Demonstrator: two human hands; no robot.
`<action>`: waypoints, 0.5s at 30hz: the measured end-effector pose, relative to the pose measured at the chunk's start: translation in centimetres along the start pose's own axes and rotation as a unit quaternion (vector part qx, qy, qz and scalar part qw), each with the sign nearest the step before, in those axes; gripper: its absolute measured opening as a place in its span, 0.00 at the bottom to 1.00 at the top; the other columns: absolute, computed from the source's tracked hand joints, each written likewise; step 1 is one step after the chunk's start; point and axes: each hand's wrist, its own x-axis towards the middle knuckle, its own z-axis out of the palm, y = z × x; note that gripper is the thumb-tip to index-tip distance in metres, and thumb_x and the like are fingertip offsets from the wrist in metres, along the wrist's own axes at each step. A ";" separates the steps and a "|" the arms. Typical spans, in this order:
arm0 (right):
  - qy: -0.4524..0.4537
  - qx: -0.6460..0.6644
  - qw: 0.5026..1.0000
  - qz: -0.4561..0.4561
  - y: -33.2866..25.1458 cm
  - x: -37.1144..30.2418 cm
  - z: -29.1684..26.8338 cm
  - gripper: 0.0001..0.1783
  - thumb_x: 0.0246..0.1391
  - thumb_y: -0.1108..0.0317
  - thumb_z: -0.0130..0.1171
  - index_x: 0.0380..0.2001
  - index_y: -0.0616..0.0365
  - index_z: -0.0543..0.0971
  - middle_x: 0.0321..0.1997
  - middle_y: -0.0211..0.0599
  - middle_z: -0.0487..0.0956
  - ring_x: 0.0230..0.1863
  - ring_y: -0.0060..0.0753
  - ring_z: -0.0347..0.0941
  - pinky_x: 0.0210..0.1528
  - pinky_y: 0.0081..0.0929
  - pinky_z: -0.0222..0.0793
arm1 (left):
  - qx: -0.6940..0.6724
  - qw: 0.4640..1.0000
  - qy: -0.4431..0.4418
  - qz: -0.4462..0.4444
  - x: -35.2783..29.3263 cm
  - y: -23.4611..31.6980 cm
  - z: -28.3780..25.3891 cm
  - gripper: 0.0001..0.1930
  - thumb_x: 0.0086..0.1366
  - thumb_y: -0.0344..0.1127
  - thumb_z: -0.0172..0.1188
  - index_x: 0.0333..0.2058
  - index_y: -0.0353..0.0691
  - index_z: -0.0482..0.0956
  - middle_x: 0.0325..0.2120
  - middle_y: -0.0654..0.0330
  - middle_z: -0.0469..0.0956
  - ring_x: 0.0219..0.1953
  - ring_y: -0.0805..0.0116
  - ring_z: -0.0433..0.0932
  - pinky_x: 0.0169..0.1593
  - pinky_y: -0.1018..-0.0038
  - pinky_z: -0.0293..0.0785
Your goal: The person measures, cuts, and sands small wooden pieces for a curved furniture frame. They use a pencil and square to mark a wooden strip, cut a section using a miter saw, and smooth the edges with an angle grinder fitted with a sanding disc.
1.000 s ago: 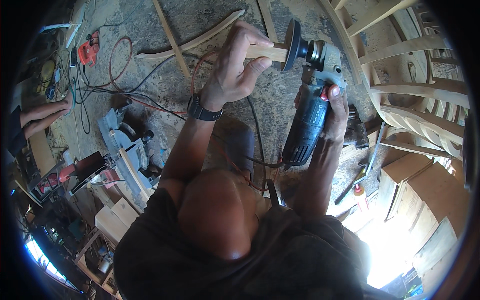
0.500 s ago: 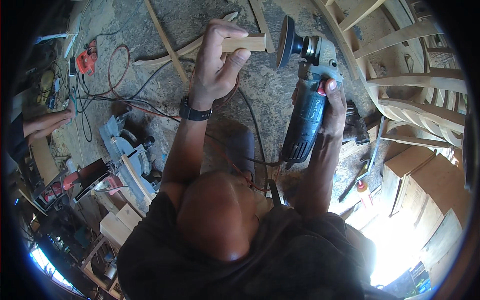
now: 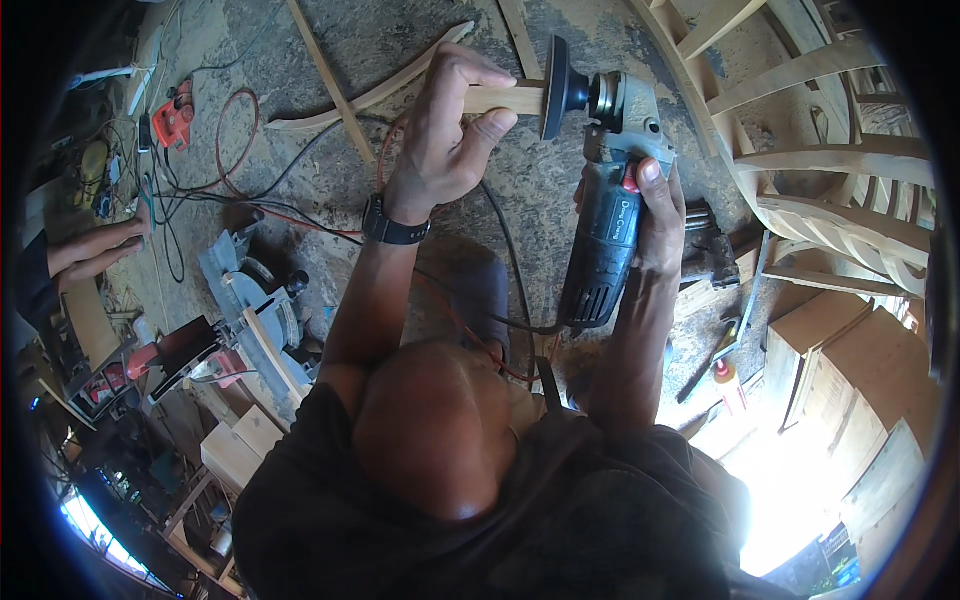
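My left hand (image 3: pixel 450 130), with a dark watch on its wrist, is closed on a short pale wood block (image 3: pixel 508 97), thumb below and fingers above. The block's right end meets the face of a round dark sanding disc (image 3: pixel 555 88). That disc is fitted on the grey head of an angle grinder (image 3: pixel 604 220). My right hand (image 3: pixel 660 215) wraps round the grinder's dark teal body, its thumb beside the red switch (image 3: pixel 631 178). The fingers behind the body are mostly hidden. From the grinder's lower end a black cord runs off to the left.
A curved wood strip (image 3: pixel 400 82) and a straight one (image 3: pixel 335 80) lie on the floor ahead. Cords cross the floor at left, near a red power tool (image 3: pixel 175 118) and a mitre saw (image 3: pixel 262 300). Curved wooden frames (image 3: pixel 835 160) stand at right. Another person's legs (image 3: pixel 100 245) show far left.
The grinder has shifted left and the block slightly right, closing the gap between them. The disc now touches the block's end. Both hands keep their holds.
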 end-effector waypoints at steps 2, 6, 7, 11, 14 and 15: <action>0.003 -0.001 1.000 -0.003 -0.2 -0.1 0.1 0.36 0.63 0.44 0.61 0.56 0.69 0.69 0.35 0.54 0.81 0.28 0.41 0.83 0.28 0.32 0.83 | 0.010 1.000 -0.012 0.014 0.1 -0.2 0.0 0.14 0.70 0.35 0.63 0.49 0.37 0.73 0.45 0.53 0.72 0.49 0.62 0.74 0.54 0.67 0.71; -0.008 0.030 1.000 0.005 -0.2 -0.1 -0.2 0.38 0.62 0.46 0.64 0.59 0.68 0.65 0.36 0.55 0.81 0.28 0.41 0.83 0.29 0.32 0.84 | 0.002 0.999 -0.032 -0.007 0.0 -0.1 0.1 0.14 0.71 0.36 0.63 0.49 0.37 0.72 0.47 0.54 0.71 0.49 0.64 0.74 0.53 0.69 0.72; -0.011 0.052 0.999 0.011 -0.1 0.0 -0.5 0.41 0.61 0.48 0.66 0.62 0.68 0.62 0.36 0.55 0.81 0.29 0.41 0.83 0.30 0.33 0.84 | 0.007 0.999 -0.035 -0.004 0.1 0.0 0.1 0.14 0.71 0.36 0.63 0.49 0.37 0.72 0.47 0.54 0.71 0.50 0.64 0.74 0.52 0.69 0.73; -0.014 0.046 0.999 0.012 0.0 0.0 -0.5 0.44 0.60 0.50 0.68 0.64 0.67 0.59 0.37 0.55 0.80 0.30 0.42 0.83 0.31 0.34 0.85 | -0.003 1.000 -0.021 0.001 -0.4 -0.3 0.1 0.13 0.71 0.35 0.63 0.49 0.37 0.72 0.47 0.54 0.71 0.50 0.64 0.74 0.52 0.69 0.73; -0.013 0.055 0.998 0.011 0.0 0.0 -0.6 0.43 0.60 0.50 0.68 0.64 0.67 0.59 0.37 0.55 0.80 0.30 0.41 0.83 0.32 0.34 0.84 | -0.003 1.000 -0.026 0.002 -0.2 -0.1 0.1 0.13 0.71 0.35 0.63 0.49 0.37 0.72 0.47 0.53 0.70 0.50 0.64 0.74 0.52 0.69 0.74; -0.015 0.056 0.998 0.013 0.0 0.1 -0.7 0.43 0.60 0.50 0.68 0.64 0.67 0.59 0.37 0.54 0.80 0.30 0.41 0.83 0.32 0.34 0.84 | -0.002 1.000 -0.028 0.004 -0.1 -0.1 0.2 0.13 0.71 0.34 0.63 0.49 0.37 0.72 0.47 0.53 0.70 0.50 0.64 0.74 0.52 0.69 0.74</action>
